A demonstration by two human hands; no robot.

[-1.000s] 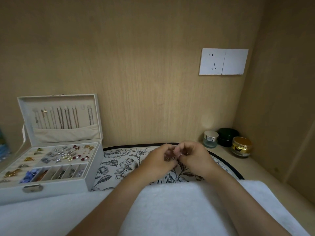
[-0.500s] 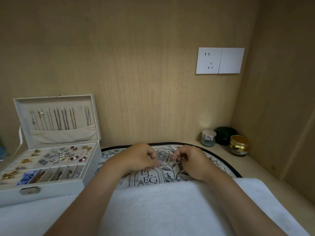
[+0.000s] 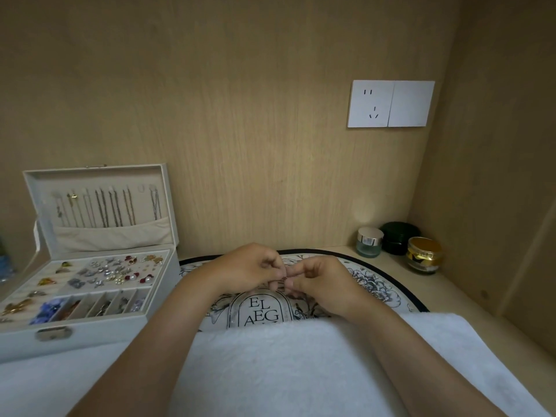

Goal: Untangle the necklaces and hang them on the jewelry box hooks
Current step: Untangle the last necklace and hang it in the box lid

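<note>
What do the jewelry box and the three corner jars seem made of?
Jewelry box: pale, smooth matte covering, maybe faux leather. Clear jar: frosted glass look, shiny silver lid. Dark jar: dark green, glass or plastic, unclear. Gold jar: reflective gold, likely metallised.

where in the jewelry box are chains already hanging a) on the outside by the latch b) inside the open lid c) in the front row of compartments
b: the chains hang in a row inside the upright lid of the jewelry box, above its fabric pocket.
</note>
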